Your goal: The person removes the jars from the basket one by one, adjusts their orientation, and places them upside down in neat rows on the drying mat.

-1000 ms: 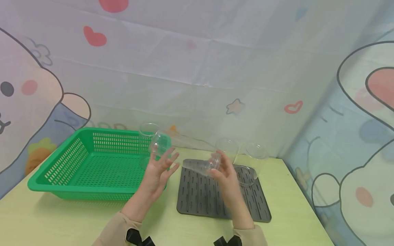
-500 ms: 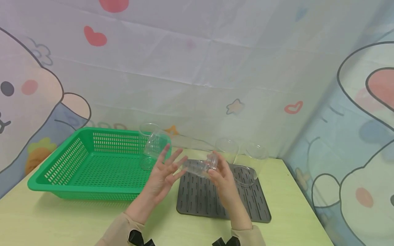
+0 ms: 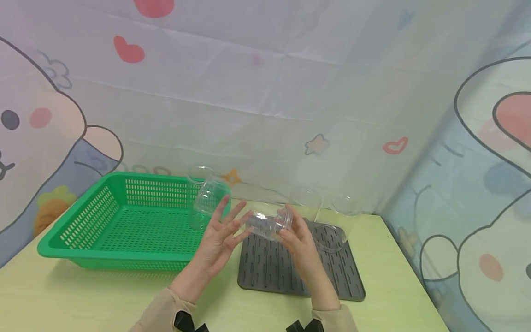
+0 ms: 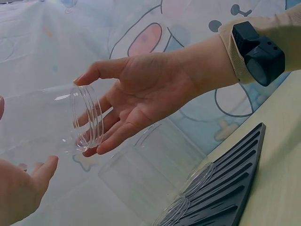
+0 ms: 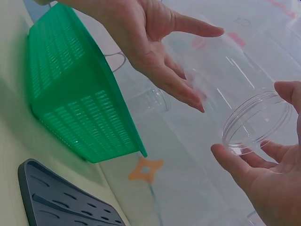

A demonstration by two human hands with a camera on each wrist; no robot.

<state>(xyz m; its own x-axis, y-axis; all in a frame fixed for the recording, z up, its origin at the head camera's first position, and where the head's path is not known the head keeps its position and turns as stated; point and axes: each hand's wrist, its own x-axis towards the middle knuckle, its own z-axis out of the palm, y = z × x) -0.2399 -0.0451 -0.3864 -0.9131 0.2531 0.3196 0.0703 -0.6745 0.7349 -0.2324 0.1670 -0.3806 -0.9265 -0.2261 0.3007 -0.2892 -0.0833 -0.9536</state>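
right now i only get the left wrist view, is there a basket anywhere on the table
Observer: Yes, a green basket stands on the table, left of the gray mat.
Operator: my picture cuts off the left hand, how are its fingers
Observer: In the head view they are spread apart.
Operator: and the far end of the clear jar
Observer: Close to those fingers; I can't tell whether they touch.
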